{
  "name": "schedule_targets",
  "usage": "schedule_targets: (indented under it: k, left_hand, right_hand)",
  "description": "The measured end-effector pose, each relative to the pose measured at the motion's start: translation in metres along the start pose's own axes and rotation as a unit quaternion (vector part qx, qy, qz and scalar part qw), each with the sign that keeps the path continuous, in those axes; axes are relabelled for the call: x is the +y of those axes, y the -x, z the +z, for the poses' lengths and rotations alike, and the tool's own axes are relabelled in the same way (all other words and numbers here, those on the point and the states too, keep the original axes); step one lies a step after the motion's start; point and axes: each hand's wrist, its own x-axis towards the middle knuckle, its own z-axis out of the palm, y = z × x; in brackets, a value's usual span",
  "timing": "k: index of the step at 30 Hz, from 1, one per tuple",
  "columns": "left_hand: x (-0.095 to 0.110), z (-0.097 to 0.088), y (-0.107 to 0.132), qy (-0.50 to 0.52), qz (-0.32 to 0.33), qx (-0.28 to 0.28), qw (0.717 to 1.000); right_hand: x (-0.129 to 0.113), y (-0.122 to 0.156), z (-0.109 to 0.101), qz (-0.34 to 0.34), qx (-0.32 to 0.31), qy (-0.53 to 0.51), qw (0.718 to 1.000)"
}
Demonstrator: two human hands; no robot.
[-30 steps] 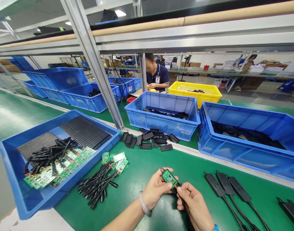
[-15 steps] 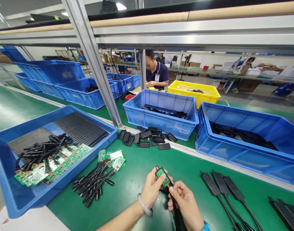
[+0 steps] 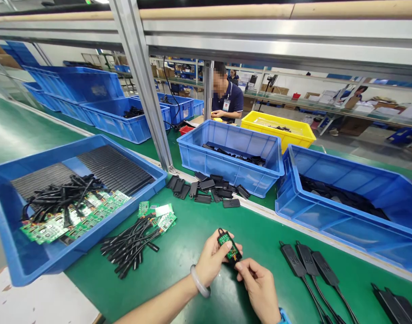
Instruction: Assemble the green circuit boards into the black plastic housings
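Note:
My left hand (image 3: 211, 261) grips a small green circuit board seated in a black plastic shell (image 3: 228, 243), thumb pressed on top of the board. My right hand (image 3: 258, 285) pinches the shell's lower end where the black cable leaves it. Both hands hover just above the green mat (image 3: 192, 243) near its front edge. A loose bundle of boards with black cables (image 3: 138, 240) lies to the left of my hands. Three closed black units with cables (image 3: 305, 263) lie to the right.
A blue tray (image 3: 10, 252) at left holds boards with cables and black ribbed sheets. Loose black shells (image 3: 209, 189) lie before a blue bin (image 3: 229, 173). A larger blue bin (image 3: 344, 220) stands right, a yellow bin (image 3: 276, 130) behind. A person (image 3: 226, 96) works across the line.
My hands have stayed together on the board and shell, the thumb now pressing the board down into the shell. The view has shifted slightly left and downward.

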Motion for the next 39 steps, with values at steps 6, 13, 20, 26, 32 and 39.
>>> schedule_targets:
  k: [6, 13, 20, 26, 32, 39]
  left_hand:
    - [-0.001, 0.004, 0.004, -0.018, 0.04, 0.021, 0.999]
    - [-0.001, 0.005, 0.007, -0.146, 0.135, 0.058, 0.978]
    - [0.005, -0.008, -0.012, 0.097, 0.007, 0.127, 0.987]
    - [0.001, -0.013, -0.018, 0.102, -0.003, 0.122, 0.987]
    - [-0.004, -0.014, -0.017, 0.085, 0.001, 0.058, 0.995]
    - [-0.003, -0.01, -0.011, 0.095, -0.081, 0.064, 0.99]
  right_hand:
    - [0.007, -0.006, -0.002, 0.019, -0.042, -0.024, 0.999]
    - [0.009, -0.011, 0.001, -0.025, -0.004, 0.088, 0.996]
    - [-0.026, -0.081, -0.01, -0.118, 0.003, 0.256, 0.959]
    - [-0.033, -0.157, 0.002, -0.103, 0.154, 0.366, 0.912]
    - [-0.016, -0.143, -0.008, -0.171, 0.12, 0.327, 0.922]
    - [-0.011, -0.132, -0.033, -0.219, 0.072, 0.302, 0.925]
